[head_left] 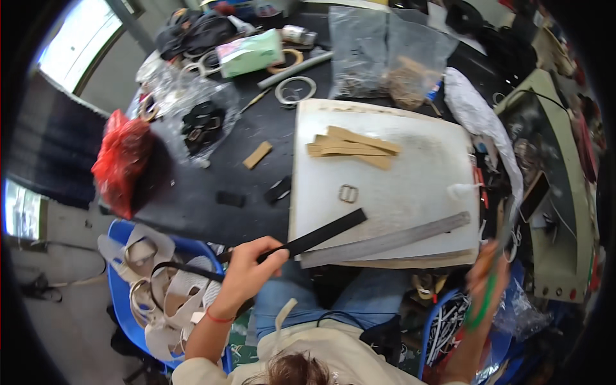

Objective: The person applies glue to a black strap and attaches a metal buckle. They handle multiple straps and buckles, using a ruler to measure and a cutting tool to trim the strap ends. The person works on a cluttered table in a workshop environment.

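Observation:
My left hand (256, 263) is closed round a black strap (327, 232). One end of the strap reaches over the edge of the white board (410, 183), and its tail hangs down toward the left. Off the board's right edge, my right hand (486, 273) is smeared by motion and closed on green-handled scissors (482, 305); their blades are hard to make out. A grey metal ruler (391, 239) lies slantwise along the board's near edge, beside the strap's end. Further up the board are a metal slide buckle (348, 193) and a small stack of tan strips (353, 147).
At the left stands a blue basket (119, 282) of beige strapped pieces. A red plastic bag (122, 160) sits on the black table (237, 167), near short tan and black pieces. Clear bags (359, 48), tape rolls and a tube lie behind. Another blue bin (427, 340) is at lower right.

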Tool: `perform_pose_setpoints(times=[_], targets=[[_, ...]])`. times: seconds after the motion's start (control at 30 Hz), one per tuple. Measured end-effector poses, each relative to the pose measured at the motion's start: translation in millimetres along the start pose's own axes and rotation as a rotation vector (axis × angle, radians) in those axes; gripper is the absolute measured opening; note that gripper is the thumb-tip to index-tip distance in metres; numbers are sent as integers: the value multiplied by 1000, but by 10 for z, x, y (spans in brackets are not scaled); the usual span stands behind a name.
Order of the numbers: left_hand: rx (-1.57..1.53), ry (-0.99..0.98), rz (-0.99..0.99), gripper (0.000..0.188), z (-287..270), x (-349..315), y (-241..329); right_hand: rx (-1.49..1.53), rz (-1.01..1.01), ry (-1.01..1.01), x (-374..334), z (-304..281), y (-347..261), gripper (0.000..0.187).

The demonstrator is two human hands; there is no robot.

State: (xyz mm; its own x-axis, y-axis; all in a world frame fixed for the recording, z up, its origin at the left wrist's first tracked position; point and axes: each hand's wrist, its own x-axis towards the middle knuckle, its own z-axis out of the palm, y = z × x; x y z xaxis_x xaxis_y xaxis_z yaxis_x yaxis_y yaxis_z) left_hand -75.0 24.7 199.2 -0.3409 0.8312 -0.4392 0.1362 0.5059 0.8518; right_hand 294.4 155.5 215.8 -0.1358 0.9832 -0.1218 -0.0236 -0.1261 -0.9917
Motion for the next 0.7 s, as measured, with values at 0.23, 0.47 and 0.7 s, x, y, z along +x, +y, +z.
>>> perform_pose_setpoints(times=[0.23, 0.47, 0.7], targets=[[-156, -88, -27, 20, -33, -65, -16, -373, 336, -797, -816, 1164, 457, 56], [-141, -70, 75, 21, 13, -118, 21, -328, 193, -786, -744, 1617, 378, 48], [-93, -104, 84, 20, -115, -132, 51, -332, 236, -766, -746, 1748, 444, 42]])
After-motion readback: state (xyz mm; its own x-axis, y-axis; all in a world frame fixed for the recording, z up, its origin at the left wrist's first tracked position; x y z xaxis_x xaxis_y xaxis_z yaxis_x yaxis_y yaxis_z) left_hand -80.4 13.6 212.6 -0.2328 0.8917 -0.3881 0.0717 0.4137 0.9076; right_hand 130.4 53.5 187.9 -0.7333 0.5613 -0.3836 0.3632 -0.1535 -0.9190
